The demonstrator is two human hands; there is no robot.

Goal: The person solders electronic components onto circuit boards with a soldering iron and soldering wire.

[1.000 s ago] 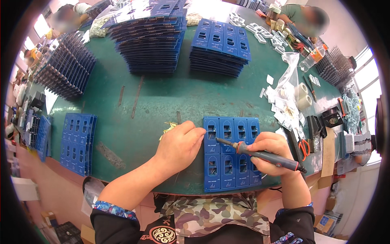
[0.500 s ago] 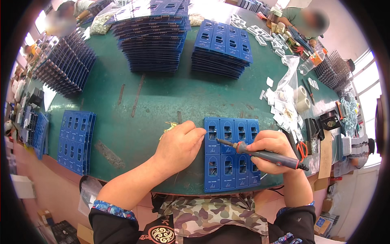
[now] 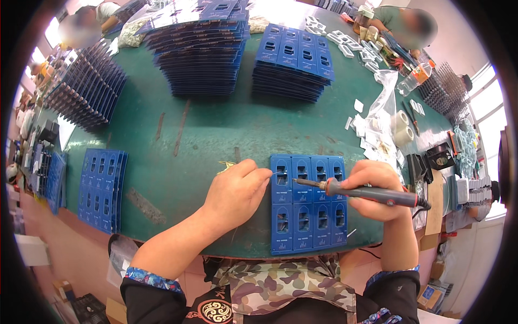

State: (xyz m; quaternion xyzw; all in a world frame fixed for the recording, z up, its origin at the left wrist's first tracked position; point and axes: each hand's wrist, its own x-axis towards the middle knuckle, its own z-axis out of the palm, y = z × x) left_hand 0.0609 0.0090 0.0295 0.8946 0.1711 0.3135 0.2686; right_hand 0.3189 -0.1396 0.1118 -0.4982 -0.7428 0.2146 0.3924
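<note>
In front of me on the green table lies a blue circuit-board panel (image 3: 281, 197) with two rows of cut-out windows and small parts in them. My right hand (image 3: 377, 181) grips a soldering iron (image 3: 393, 197) by its dark grey handle. The iron's tip hovers over the panel's upper row, between the first and second windows. My left hand (image 3: 232, 191) is closed in a pinch at the panel's upper left edge, apparently on a thin wire whose length is mostly hidden. A small bunch of yellow strands (image 3: 225, 166) shows behind that hand.
Tall stacks of blue panels (image 3: 197, 59) and a lower stack (image 3: 294, 62) stand at the back. More panels (image 3: 102, 186) stand at the left. On the right lie a plastic bag (image 3: 384, 97), tape rolls (image 3: 400, 128), a bottle (image 3: 416, 78) and white pieces. Other people sit across the table.
My right hand has drawn the soldering iron slightly right and up, lifting its tip away from the first window. My left hand has barely moved.
</note>
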